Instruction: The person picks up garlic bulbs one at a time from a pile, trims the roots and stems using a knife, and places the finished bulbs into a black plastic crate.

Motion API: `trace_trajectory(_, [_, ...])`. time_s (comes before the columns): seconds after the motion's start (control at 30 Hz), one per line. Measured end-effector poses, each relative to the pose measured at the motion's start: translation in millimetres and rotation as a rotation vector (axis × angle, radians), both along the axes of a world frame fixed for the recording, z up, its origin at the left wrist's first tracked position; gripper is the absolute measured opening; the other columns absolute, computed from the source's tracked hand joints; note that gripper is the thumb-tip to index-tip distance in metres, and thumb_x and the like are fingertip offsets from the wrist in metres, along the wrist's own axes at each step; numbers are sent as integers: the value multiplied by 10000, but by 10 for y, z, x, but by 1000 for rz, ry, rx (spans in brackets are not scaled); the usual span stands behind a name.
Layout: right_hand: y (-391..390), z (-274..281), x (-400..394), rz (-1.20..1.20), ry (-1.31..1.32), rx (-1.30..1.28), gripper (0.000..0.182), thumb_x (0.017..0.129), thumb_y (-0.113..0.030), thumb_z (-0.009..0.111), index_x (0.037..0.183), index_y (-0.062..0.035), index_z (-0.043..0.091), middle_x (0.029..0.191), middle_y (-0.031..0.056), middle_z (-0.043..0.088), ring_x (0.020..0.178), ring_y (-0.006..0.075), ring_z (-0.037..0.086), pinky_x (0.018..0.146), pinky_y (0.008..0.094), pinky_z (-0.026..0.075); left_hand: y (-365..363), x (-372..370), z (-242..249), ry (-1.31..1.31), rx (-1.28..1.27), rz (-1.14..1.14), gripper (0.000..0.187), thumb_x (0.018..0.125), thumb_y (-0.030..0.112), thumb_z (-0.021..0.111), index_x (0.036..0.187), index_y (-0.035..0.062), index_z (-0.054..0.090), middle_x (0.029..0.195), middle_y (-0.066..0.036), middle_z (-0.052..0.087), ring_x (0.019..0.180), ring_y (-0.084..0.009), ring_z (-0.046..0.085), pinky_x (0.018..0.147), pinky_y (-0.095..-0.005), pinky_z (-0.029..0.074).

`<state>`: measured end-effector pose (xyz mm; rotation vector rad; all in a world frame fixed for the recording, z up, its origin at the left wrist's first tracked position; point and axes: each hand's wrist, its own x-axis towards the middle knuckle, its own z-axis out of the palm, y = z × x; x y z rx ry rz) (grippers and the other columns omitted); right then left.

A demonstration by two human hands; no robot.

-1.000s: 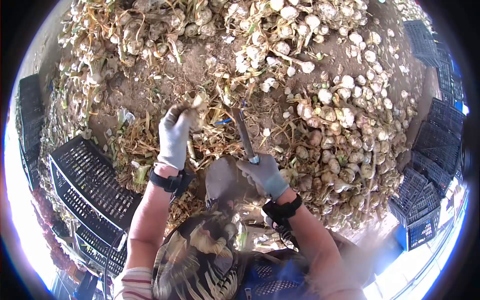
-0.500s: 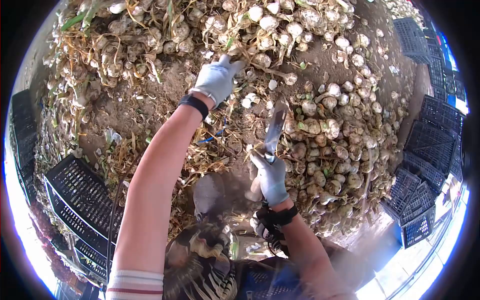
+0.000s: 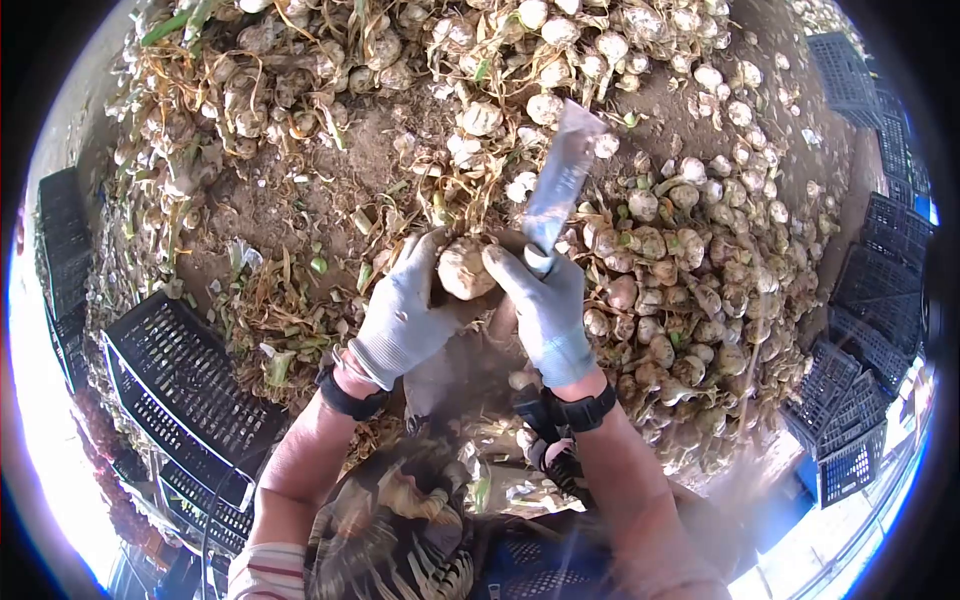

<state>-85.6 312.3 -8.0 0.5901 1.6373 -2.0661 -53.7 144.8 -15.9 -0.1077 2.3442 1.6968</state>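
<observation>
My left hand (image 3: 405, 312), in a pale work glove, is closed round the side of a garlic bulb (image 3: 466, 268). In my gloved right hand (image 3: 550, 310) is a knife (image 3: 563, 185) with a broad flat blade, which points up and away from me. The right thumb touches the bulb's right side, and both hands are close together in front of my body. Behind them lies a heap of garlic with dry stalks (image 3: 380, 60). To the right of the knife hand is a pile of garlic bulbs (image 3: 680, 270).
Black plastic crates (image 3: 190, 380) stand at the left, and more black crates (image 3: 870, 290) are stacked along the right. Dry leaves and trimmings (image 3: 290, 310) litter the soil. My shoe (image 3: 560, 465) shows below the right hand.
My left hand has come back from the far heap and now grips a garlic bulb. The right hand, still with the knife, has moved slightly up to meet it.
</observation>
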Motion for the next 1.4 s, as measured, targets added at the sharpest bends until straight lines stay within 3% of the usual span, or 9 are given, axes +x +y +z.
trace_trajectory(0.13, [58,31,7,296,122,252,218,874,-127,741,1037,11,697,839,4,692,742,63,618,665,251,502,-86,68,122,-545,539,148,473,855,-9,720,1271,7,496,985,-47,658,733,-109,621,628,-258,528])
trace_trajectory(0.27, [182,77,177,546,439,599,160,816,-171,713,957,-97,700,865,88,691,748,317,681,663,372,538,-116,110,120,-569,637,153,443,874,-6,693,1256,14,470,989,-37,641,673,-71,596,539,-226,485])
trace_trajectory(0.43, [238,180,193,882,854,1096,85,784,-159,668,865,-134,661,744,57,600,644,282,631,599,409,493,-350,546,-508,-280,605,90,1072,790,199,836,1554,-20,117,1453,-175,449,1286,-246,509,1079,-411,441])
trace_trajectory(0.8, [226,-72,248,901,598,997,130,822,-195,632,922,-119,666,793,97,673,719,308,678,646,428,525,-581,313,-246,-214,645,-172,946,684,281,891,1435,-18,400,1227,-124,652,1089,-192,645,976,-356,501])
trace_trajectory(0.9, [511,-423,224,931,185,1059,192,878,-256,579,943,-109,684,771,145,690,747,334,694,668,445,555,-323,161,328,60,87,-249,627,677,173,834,1234,34,582,1032,-82,698,949,-165,669,851,-321,517])
trace_trajectory(1.03, [468,-274,342,683,81,752,167,863,-228,608,967,-128,691,787,124,697,735,311,697,667,431,557,-281,218,63,-363,502,-9,533,725,114,798,1199,38,566,1023,-36,649,957,-143,610,854,-307,495])
trace_trajectory(1.13, [293,-162,380,648,644,870,121,807,-165,647,916,-130,686,769,90,679,680,288,680,640,411,540,-329,181,88,-281,250,-68,608,752,157,828,1263,32,523,1085,-46,648,1038,-153,610,919,-309,491])
trace_trajectory(1.27, [114,90,292,814,922,1003,53,730,-116,670,781,-125,660,697,69,608,575,274,611,570,400,490,-368,511,-173,-385,822,233,869,753,325,872,1413,16,399,1163,-115,660,1104,-178,627,1020,-355,490])
trace_trajectory(1.4, [479,-332,221,981,211,1203,88,807,-189,681,875,-134,686,874,108,715,764,287,703,726,414,557,-455,216,287,-378,365,-158,669,722,192,820,1300,-15,553,1134,-81,652,977,-154,602,905,-320,477])
